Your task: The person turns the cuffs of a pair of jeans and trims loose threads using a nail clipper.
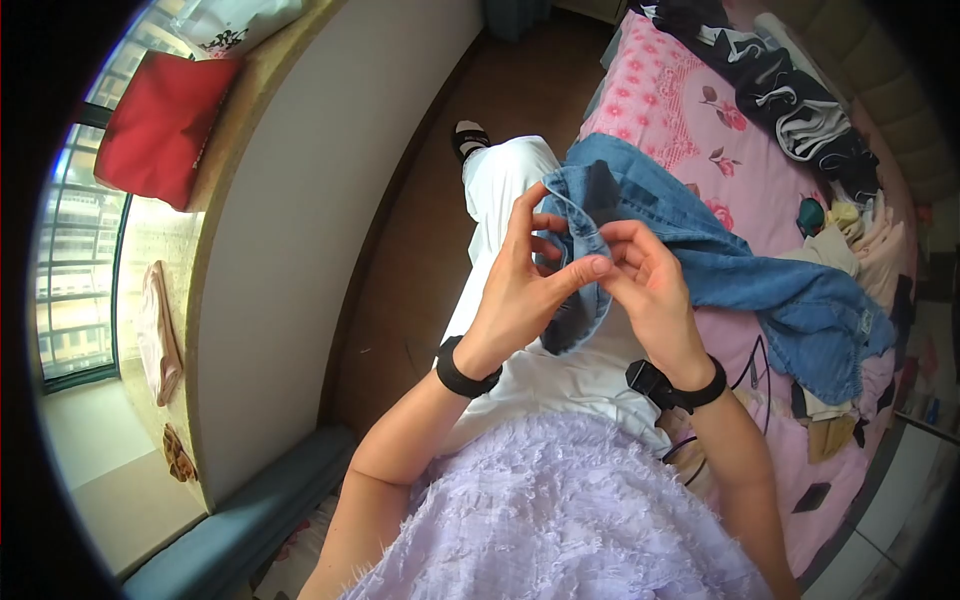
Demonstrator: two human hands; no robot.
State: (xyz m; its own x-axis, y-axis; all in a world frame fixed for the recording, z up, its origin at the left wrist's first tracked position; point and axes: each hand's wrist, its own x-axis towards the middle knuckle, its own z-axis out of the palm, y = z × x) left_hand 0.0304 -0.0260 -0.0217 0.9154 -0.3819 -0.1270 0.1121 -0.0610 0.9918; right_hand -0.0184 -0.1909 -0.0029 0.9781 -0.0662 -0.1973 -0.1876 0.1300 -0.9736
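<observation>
Holding the denim garment by its edge, both hands half-curled

Left hand partly hides denim

Beside me the pink flowered bed bore the denim garment and dark clothes — the windowsill, a red bag.

No readable text; black marks on white bag illegible.
</observation>
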